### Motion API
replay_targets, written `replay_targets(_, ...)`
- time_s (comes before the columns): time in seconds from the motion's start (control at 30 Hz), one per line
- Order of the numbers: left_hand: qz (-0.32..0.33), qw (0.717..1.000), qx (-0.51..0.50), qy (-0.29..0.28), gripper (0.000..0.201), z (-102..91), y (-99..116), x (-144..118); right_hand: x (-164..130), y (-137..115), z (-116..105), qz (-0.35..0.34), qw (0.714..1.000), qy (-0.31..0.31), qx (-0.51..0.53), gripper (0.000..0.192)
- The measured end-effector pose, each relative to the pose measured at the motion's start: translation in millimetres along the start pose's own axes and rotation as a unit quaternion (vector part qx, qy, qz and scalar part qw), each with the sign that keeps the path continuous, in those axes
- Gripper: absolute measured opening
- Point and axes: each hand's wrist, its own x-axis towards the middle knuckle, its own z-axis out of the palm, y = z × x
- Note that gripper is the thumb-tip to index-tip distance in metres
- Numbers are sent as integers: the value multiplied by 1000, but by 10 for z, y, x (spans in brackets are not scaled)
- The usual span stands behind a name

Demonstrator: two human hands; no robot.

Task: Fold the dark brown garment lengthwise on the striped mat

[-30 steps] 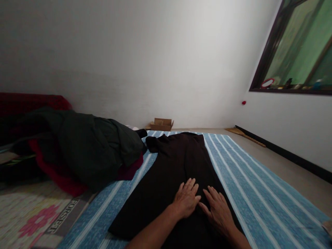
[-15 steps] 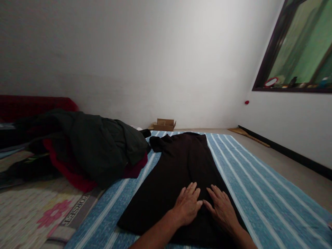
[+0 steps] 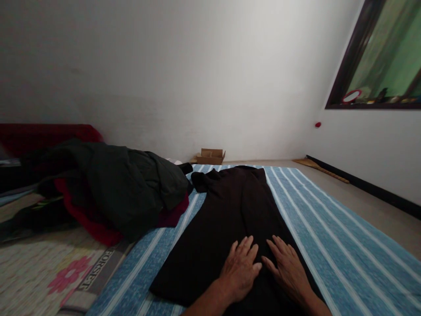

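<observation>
A dark brown-black garment lies spread out lengthwise in front of me, its narrower end with a short sleeve or fold at the far side. My left hand rests flat on its near half, fingers spread and pointing away from me. Beside it, my right hand also lies flat on the cloth, close to the garment's right edge. The two thumbs nearly meet, with a small gap between them. Neither hand grips the fabric. Under the garment is a blue sheet with white stripes.
A heap of dark green and red clothes sits to the left, partly on a patterned mat. Behind it is a red padded thing. An open cardboard box stands by the wall. A broom-like object lies along the right wall.
Both hands have slid slightly toward me over the garment, still flat. The whole view has shifted a little. The garment and the heap lie as before.
</observation>
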Motion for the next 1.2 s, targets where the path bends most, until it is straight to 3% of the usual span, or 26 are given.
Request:
replay_targets(0.67,5,1000,-11,5,52,18,9,-32,-58,60,101,-14,1000,15,-12,56)
replay_targets(1.0,1,1000,17,-13,50,-25,-19,57,8,-34,-123,4,1000,-20,-15,58)
replay_targets(1.2,1,1000,20,-15,52,-21,-12,46,2,-28,-124,3,1000,-20,-5,57)
